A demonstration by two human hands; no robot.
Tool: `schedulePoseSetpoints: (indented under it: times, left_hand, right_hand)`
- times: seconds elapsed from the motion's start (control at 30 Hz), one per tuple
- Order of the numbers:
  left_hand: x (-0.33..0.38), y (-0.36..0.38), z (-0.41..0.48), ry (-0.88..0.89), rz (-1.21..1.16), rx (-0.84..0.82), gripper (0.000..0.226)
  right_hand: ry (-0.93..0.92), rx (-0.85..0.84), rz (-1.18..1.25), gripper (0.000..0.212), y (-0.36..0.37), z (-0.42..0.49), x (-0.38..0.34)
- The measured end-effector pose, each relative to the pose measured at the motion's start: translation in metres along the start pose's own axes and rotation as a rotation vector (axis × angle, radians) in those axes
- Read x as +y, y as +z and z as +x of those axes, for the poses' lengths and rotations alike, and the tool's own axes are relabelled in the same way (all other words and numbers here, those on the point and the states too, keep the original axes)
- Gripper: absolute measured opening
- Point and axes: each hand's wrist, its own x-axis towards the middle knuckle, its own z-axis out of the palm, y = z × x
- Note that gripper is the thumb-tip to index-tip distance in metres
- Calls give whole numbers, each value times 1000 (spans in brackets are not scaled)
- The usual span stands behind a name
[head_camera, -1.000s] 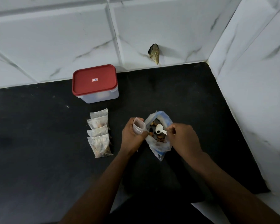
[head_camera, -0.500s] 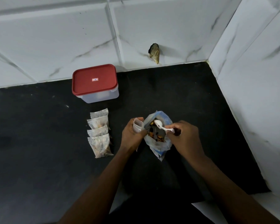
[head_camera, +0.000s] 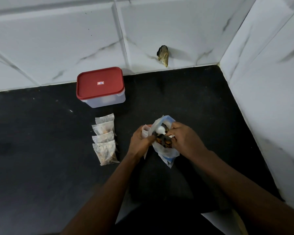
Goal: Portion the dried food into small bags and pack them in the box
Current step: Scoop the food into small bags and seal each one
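Head view: we see the left hand (head_camera: 140, 141) closed around a small empty bag (head_camera: 145, 132), holding its mouth up just at 9 o'clock of the big bag (head_camera: 166, 150). The right hand (head_camera: 185, 139) pinches a white spoon (head_camera: 160, 129) by its handle, the bowl sitting over the big bag's open mouth, above the dried food (head_camera: 165, 141) inside. The two hands nearly touch across that bag, which stands on the black table (head_camera: 41, 167).

At 9 o'clock of the left hand, a little apart, four filled bags (head_camera: 104, 139) lie overlapping in a row that runs toward 12 o'clock. Beyond them, at 11 o'clock of the hands, the box (head_camera: 101, 89) stands with its red lid (head_camera: 99, 83) on, close to the tiled wall (head_camera: 58, 39).

A second wall (head_camera: 270, 82) bounds the table at 3 o'clock, meeting the first in the corner at 1 o'clock. We find open table at 12 o'clock between hands and wall, and a wide bare stretch at 9 o'clock past the filled bags. The table's near edge runs below the right forearm at 5 o'clock.
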Motion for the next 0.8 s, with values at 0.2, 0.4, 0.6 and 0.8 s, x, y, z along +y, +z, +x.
schedulePoseSetpoints:
  times: [0.2,0.4,0.6,0.8]
  left_hand:
    - [0,-1,-2,-6,-24,-14,36]
    - [-1,-8,-12,34,-55,-48,43]
    - [-6,-11,-22,82,-11,-31,45]
    - [-15,-12,-25,39,-48,-6,41]
  right_hand:
    - [-28,-160,57,13,-25,-13,8]
    - [-29,41,51,13,-37,-3,15]
    - [-13,-49,-69,19,-14,3,13]
    - [32,-123,39,18,-29,-12,10]
